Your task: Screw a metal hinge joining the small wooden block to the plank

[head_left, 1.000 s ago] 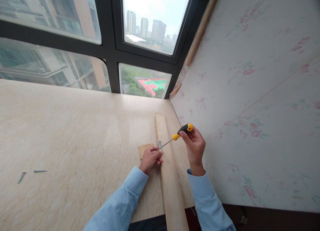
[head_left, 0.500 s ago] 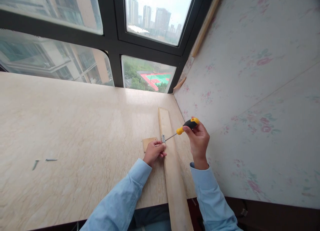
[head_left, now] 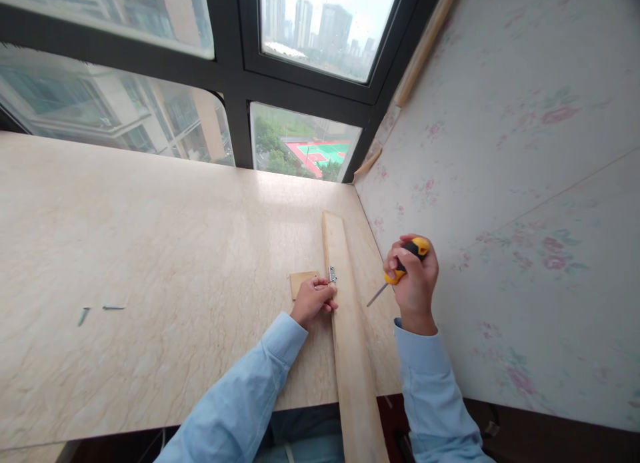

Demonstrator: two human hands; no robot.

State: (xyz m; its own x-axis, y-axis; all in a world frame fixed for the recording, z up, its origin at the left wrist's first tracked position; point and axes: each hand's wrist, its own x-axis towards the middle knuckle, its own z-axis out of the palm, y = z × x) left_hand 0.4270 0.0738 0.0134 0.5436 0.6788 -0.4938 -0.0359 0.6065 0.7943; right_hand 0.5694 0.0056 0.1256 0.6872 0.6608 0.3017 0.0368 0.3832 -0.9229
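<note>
My right hand (head_left: 416, 279) is wrapped around the black and yellow handle of a screwdriver (head_left: 395, 276). Its metal shaft points down and left, with the tip apart from the board. A long pale wooden board (head_left: 353, 346) runs from the counter out past its front edge. On the board's left edge sits a small metal hinge (head_left: 332, 273). My left hand (head_left: 313, 301) is closed in a pinch at the hinge's lower end, fingers against the board's edge; what lies between the fingertips is hidden. Partly behind that hand lies a small square wooden piece (head_left: 300, 284).
Two loose screws, one screw (head_left: 83, 315) tilted and another screw (head_left: 113, 307) lying sideways, rest on the marble-look counter (head_left: 175, 249) at left. A floral-papered wall (head_left: 525, 203) stands close by my right hand. Dark window frames (head_left: 235, 83) border the far side.
The screwdriver has come away from the hinge, moving right and toward me, and my right hand has changed its grip to wrap the handle. My left hand stays at the hinge. The view has shifted slightly.
</note>
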